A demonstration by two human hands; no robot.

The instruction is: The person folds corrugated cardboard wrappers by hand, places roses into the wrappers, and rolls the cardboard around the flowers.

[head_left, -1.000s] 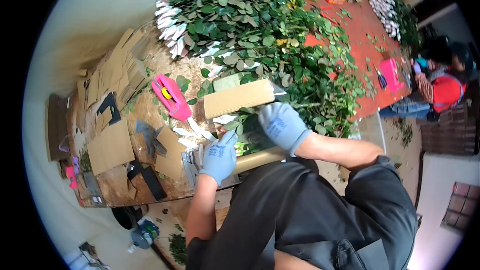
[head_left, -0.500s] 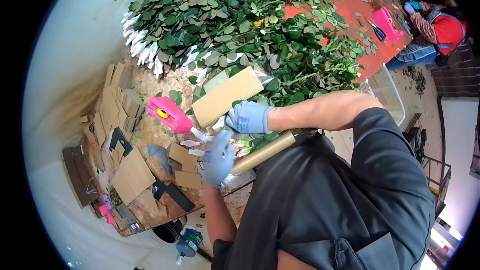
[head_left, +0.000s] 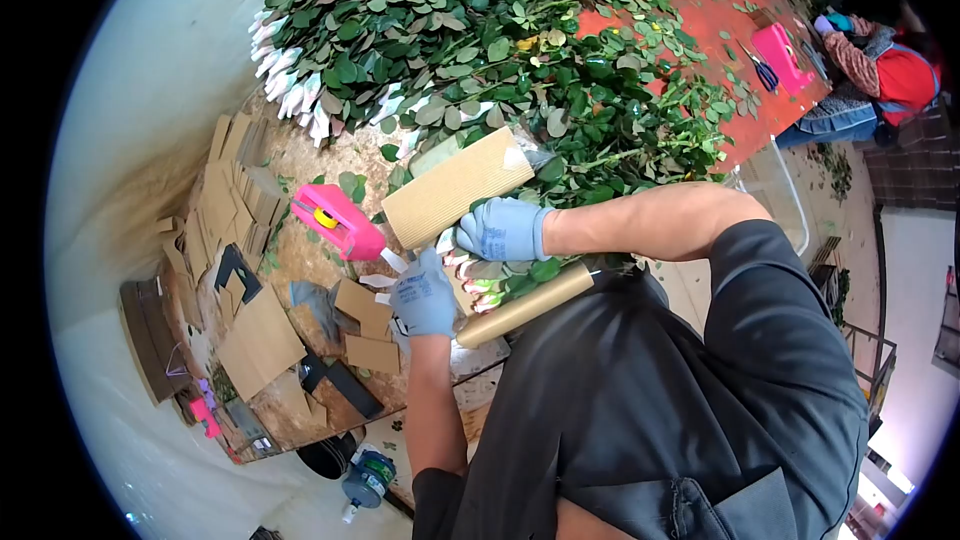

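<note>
My left hand, in a blue-grey glove, is at the left end of a row of rose heads; its fingertips are too small to read. My right hand, gloved too, has its fingers curled over the upper side of the roses, and what they grip is hidden. Corrugated cardboard lies just above my right hand. A gold-brown roll lies along the near side of the roses. The pink tape dispenser sits to the left of the cardboard.
A large pile of leafy stems covers the back of the table. Cardboard pieces lie at the left. Scissors and another pink dispenser are on the red tabletop. A person in red is at the far right.
My right hand has come left and down onto the roses. My left hand, blurred half a second ago, has moved slightly up. The view has shifted, and more rose heads show.
</note>
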